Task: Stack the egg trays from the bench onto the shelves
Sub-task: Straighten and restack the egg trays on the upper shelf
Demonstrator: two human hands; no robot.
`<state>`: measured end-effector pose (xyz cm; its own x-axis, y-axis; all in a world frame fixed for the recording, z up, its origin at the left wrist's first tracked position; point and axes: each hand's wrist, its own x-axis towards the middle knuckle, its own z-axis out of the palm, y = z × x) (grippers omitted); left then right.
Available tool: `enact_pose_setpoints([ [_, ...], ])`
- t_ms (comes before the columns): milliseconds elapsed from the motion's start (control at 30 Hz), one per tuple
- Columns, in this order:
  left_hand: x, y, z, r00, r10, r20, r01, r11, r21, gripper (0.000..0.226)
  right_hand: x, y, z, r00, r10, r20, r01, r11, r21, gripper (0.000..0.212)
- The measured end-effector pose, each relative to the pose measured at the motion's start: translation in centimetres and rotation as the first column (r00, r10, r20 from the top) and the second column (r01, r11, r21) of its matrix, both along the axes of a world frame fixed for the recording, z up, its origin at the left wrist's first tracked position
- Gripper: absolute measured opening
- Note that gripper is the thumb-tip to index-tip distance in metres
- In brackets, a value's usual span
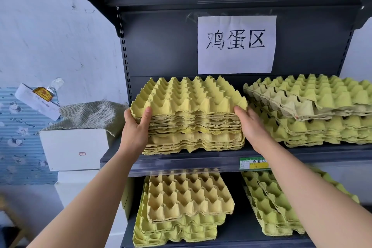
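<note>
Head view: I log left hand [135, 129] and right hand [250, 127] gripping opposite ends of tray stack [189, 106], thumbs on top; stack rests on lower trays [193, 143], shelf [181, 162] left side.

Both bare arms reach up and forward, each hand gripping one side of a stack of egg trays [189, 119].

The left hand [135, 131] grips the stack's front left corner, its thumb [148, 113] pointing up against the upper edge and its other fingers hidden round the side. The right hand [252, 127] mirrors it at the front right corner, thumb laid on the top edge, palm against the side, fingers out of sight. The left forearm [96, 193] and right forearm [298, 183] converge upward.
</note>
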<state>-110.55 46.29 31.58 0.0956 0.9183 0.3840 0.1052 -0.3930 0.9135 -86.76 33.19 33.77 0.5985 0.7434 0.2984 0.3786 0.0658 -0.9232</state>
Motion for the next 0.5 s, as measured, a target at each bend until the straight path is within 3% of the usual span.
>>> enact_pose_setpoints([
  [133,-0.3,0.6,0.1,1.000,0.009,-0.016,-0.009,1.000,-0.016,0.051,0.0,0.2,0.6,0.996,-0.023,0.083,0.030,0.996,-0.089,0.062],
  [267,-0.7,0.7,0.0,0.999,-0.007,-0.039,0.006,1.000,-0.028,0.053,-0.5,-0.3,-0.1,0.992,-0.025,0.121,0.038,0.993,-0.110,0.062],
  [400,-1.0,1.2,0.3,0.998,-0.038,-0.046,0.036,0.998,-0.042,0.061,0.0,-0.1,0.5,0.986,-0.019,0.163,0.046,0.985,-0.165,0.079],
  [500,-1.0,2.0,1.2,0.998,-0.027,-0.048,0.026,0.999,-0.018,0.073,0.6,0.3,1.7,0.983,-0.005,0.183,0.032,0.989,-0.146,0.072],
])
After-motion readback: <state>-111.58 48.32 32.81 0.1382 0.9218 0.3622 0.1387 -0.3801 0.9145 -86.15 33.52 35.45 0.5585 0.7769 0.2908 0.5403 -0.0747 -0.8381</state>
